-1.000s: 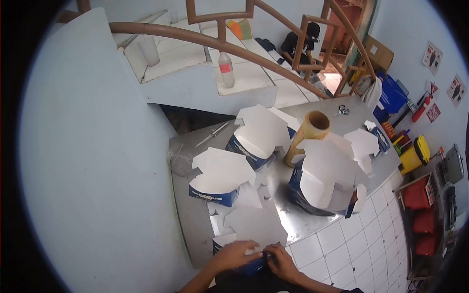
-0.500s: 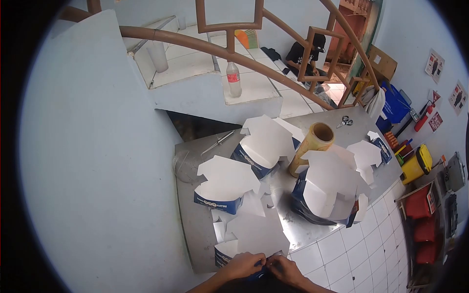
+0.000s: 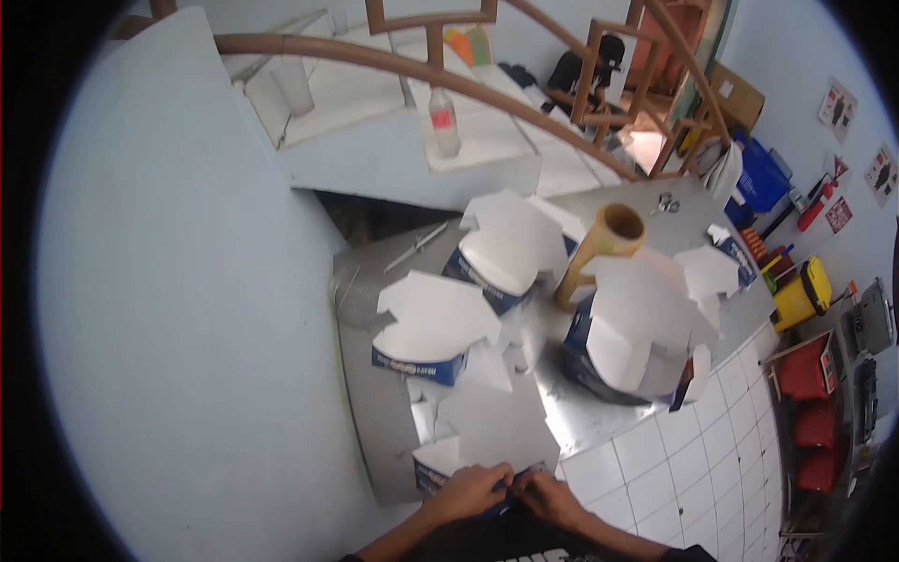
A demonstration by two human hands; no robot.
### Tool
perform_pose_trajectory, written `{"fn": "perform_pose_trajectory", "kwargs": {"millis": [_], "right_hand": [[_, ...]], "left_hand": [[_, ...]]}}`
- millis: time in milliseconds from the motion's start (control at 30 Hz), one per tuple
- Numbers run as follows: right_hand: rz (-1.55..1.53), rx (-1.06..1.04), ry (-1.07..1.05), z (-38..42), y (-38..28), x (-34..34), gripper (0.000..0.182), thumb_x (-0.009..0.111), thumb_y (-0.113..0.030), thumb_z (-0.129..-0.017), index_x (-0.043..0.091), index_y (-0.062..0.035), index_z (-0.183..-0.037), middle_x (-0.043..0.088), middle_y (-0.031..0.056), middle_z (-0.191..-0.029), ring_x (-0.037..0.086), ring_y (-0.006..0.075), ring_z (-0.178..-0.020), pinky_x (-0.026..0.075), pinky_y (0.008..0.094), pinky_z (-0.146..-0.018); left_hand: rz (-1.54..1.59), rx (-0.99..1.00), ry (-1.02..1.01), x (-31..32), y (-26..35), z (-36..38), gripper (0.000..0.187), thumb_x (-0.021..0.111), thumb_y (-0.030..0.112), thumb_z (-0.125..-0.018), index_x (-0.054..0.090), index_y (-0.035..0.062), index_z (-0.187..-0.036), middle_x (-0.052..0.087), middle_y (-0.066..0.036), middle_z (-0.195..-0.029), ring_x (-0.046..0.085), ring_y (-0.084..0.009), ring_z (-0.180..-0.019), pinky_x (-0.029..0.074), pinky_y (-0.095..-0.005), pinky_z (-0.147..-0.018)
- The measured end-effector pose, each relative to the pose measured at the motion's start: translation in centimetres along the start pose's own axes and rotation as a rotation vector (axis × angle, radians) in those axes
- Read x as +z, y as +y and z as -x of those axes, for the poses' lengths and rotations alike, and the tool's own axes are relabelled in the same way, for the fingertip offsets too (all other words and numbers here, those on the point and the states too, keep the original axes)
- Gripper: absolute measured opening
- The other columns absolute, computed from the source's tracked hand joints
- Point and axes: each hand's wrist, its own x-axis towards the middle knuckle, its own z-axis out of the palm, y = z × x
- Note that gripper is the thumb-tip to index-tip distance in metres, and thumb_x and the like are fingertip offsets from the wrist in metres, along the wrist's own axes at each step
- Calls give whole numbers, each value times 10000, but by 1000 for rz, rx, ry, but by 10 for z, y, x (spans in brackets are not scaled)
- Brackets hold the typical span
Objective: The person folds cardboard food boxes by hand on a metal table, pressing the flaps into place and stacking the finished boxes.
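Observation:
At the near end of the metal table, my left hand [image 3: 476, 491] and my right hand [image 3: 549, 498] are close together on the near edge of a blue-and-white paper food box [image 3: 496, 426]. The fingers of each hand are pinched on its blue side. The box's large white lid flap stands up beyond my hands. My fingers partly hide the spot they press. Just beyond sits another open food box [image 3: 435, 323], with a further open box [image 3: 510, 244] behind it. To the right are stacked open boxes [image 3: 646, 318].
A brown cardboard roll [image 3: 599, 248] stands on the metal table [image 3: 375, 421], with scissors [image 3: 667, 203] at the far end. A wire-mesh strainer [image 3: 361, 298] lies by the left wall. Beyond the railing [image 3: 375, 58] are a bottle [image 3: 444, 126] and a seated person [image 3: 581, 80].
The camera view has tilted down a little, so the table and boxes sit higher and my dark shirt shows. My hands stay pinched at the same box edge.

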Motion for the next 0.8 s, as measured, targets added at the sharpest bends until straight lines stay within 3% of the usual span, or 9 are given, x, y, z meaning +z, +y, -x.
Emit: {"fn": "perform_pose_trajectory", "kwargs": {"millis": [133, 167, 400, 800], "right_hand": [[71, 50, 12, 0, 5, 5, 186, 708, -85, -882, 540, -81, -963, 671, 126, -930, 698, 328, -874, 558, 374, -708], [-3, 51, 5, -1, -2, 3, 124, 641, -72, -906, 552, -51, -990, 647, 169, -919, 647, 393, -870, 522, 446, -725], [-98, 71, 48, 1, -6, 4, 185, 656, 8, -882, 515, -29, -997, 694, 139, -946, 704, 309, -902, 567, 373, -752], [-65, 70, -18, 3, -5, 5, 182, 648, 29, -873, 511, -28, -978, 685, 119, -935, 691, 304, -905, 558, 377, -757]], "left_hand": [[12, -4, 57, 1, 4, 3, 211, 639, 184, -842, 532, 129, -1015, 651, -170, -784, 643, -404, -787, 481, -499, -715], [21, 9, 87, 2, 3, 3, 204, 642, 182, -840, 542, 125, -1008, 649, -176, -757, 645, -403, -767, 481, -497, -715], [47, 19, 98, 2, 5, 1, 226, 639, 111, -810, 493, 91, -982, 615, -173, -693, 623, -407, -696, 468, -485, -643], [29, -32, 46, 6, 2, 3, 243, 632, 125, -820, 495, 85, -1017, 649, -164, -732, 645, -395, -727, 474, -461, -680]]}}
